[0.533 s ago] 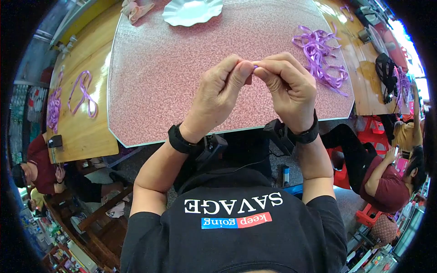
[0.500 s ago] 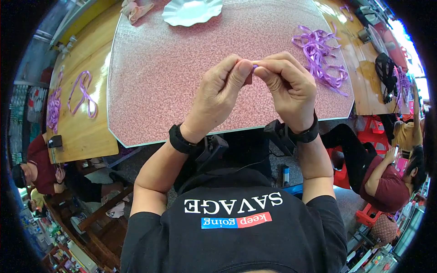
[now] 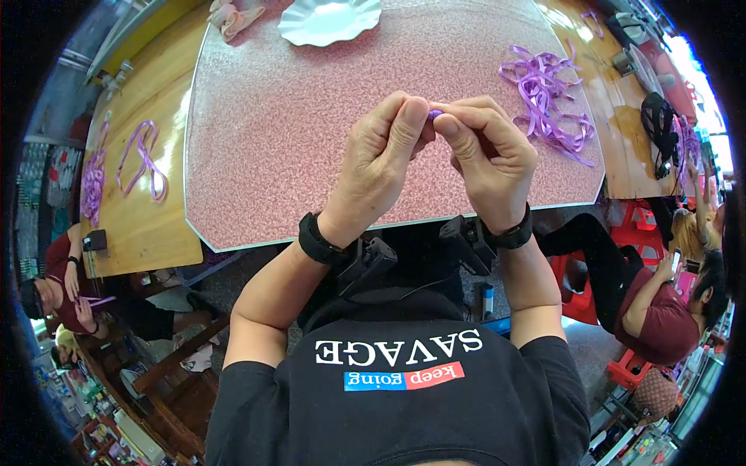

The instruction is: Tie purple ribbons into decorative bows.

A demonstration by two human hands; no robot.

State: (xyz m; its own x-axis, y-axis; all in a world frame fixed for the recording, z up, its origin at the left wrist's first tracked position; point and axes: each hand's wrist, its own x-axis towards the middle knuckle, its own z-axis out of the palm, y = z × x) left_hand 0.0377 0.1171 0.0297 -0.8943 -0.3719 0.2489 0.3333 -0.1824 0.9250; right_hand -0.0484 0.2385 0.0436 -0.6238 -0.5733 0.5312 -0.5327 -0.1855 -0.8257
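My left hand [image 3: 382,155] and my right hand [image 3: 494,151] meet above the pink-speckled table mat [image 3: 280,155]. Both pinch a small piece of purple ribbon [image 3: 435,114] between thumbs and fingertips. Only a short bit of it shows; my fingers hide the rest. To the right of my right hand lies a loose tangled pile of purple ribbons [image 3: 544,89].
A white wavy-edged dish [image 3: 330,19] and a pinkish cloth [image 3: 231,19] sit at the far side. More purple ribbons [image 3: 140,159] lie on the wooden table at left. Seated people flank me, one on the left [image 3: 70,287], another on the right [image 3: 660,311] beside red stools [image 3: 637,229].
My fingertips have shifted slightly, and a little more purple shows between them. My right forearm has moved a little to the left. The person at left now holds a purple strip.
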